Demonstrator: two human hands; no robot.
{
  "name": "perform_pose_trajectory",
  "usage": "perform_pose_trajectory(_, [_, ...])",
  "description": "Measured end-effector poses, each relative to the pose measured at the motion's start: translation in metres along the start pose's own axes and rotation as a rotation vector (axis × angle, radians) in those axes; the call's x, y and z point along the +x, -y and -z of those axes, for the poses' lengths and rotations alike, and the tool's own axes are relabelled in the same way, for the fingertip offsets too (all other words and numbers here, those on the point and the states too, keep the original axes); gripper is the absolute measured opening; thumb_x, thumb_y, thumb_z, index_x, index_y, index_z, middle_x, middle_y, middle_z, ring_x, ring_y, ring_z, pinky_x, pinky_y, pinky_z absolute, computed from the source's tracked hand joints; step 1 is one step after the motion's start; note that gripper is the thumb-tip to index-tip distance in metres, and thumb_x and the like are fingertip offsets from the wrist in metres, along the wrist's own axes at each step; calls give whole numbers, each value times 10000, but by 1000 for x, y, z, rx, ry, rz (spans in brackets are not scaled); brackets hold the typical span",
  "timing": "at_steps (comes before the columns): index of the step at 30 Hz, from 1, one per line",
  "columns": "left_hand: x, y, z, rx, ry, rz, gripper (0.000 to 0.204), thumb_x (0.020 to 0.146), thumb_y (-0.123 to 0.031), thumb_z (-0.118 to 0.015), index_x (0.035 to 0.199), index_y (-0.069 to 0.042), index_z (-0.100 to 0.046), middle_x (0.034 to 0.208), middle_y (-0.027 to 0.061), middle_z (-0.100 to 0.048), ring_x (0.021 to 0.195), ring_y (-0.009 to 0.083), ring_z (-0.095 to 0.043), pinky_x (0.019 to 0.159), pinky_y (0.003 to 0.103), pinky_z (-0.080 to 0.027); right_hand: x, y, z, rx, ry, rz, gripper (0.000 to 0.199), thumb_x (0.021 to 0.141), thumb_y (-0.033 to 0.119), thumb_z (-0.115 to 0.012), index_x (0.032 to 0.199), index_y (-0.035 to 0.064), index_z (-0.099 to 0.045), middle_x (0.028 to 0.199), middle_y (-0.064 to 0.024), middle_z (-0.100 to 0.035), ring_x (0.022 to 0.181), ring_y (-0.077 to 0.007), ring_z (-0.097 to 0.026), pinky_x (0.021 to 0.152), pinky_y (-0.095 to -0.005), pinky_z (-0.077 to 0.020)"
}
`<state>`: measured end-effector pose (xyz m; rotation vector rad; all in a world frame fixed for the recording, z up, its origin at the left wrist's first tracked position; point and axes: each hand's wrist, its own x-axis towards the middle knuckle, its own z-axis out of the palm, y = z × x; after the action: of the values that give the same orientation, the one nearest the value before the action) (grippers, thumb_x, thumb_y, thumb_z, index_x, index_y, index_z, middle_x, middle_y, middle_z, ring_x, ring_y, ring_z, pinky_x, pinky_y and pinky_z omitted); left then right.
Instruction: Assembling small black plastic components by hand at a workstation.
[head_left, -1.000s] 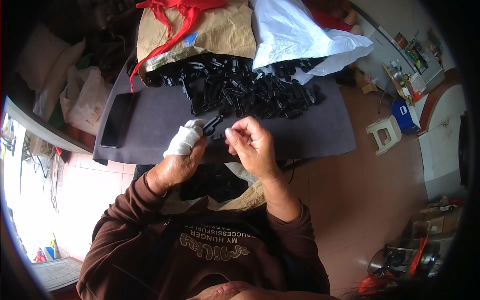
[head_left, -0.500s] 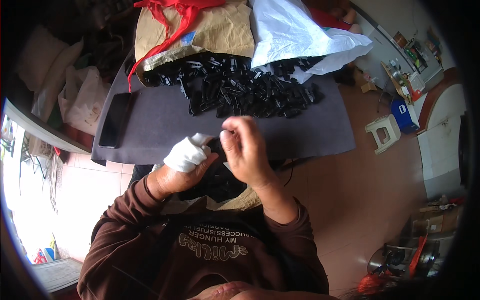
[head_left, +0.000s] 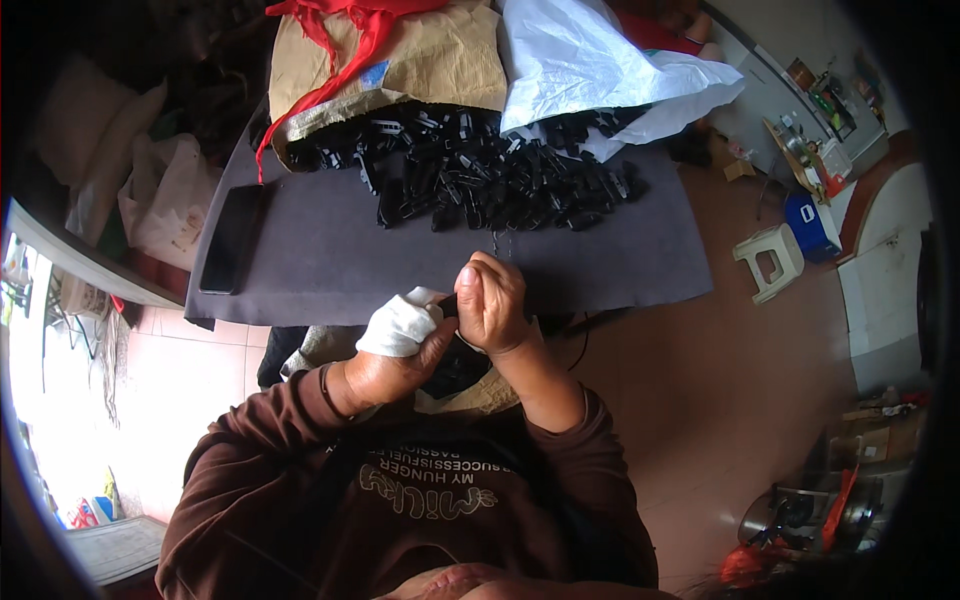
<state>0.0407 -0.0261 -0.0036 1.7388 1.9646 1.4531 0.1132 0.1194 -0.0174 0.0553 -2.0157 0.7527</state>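
One small black piece (head_left: 450,306), mostly hidden, located between the two hands at the near edge of the desk (head_left: 340,265): left hand (head_left: 405,337), partly covered in white cloth (head_left: 400,322), fingers pinching the piece; right hand (head_left: 490,307), bare, fingers curled inward beside it, any grip there not discernible. Also on the desk: one heap of black pieces (head_left: 500,185) at the mouths of a brown sack (head_left: 440,65) and a white sack (head_left: 590,75); one dark phone (head_left: 228,242), flat, near the left edge.
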Motion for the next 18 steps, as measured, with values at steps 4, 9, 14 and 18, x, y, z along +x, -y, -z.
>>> perform_pose_trajectory(4, [4,2,4,-7,-24,-13,78,834,-32,-651,784,-26,-592,801,134,-596,667,327,-542,589,379,-444,8,4,1,128,23,-121,272,932,104,-478,675,15,-469,636,-125,-468,551,-315,-483,494,-402,-400])
perform_pose_trajectory(9, [11,-6,17,135,-9,-114,40,827,-42,-642,858,-21,-627,848,140,-617,680,325,-584,580,365,-467,17,18,7,17,73,-152,290,948,130,-492,678,22,-492,632,-114,-458,558,-307,-492,499,-399,-400])
perform_pose_trajectory(14, [4,-6,-1,158,64,22,43,794,-19,-649,807,-27,-609,918,149,-630,710,333,-606,586,368,-482,5,4,6,-63,-40,54,275,929,63,-446,664,-2,-484,608,-120,-451,497,-303,-472,457,-384,-363])
perform_pose_trajectory(18, [10,-1,11,100,-27,-156,55,829,-26,-651,833,-16,-597,853,142,-603,688,326,-574,584,370,-462,13,2,11,206,101,-177,305,977,178,-470,739,-2,-531,677,-105,-510,559,-230,-502,521,-315,-398])
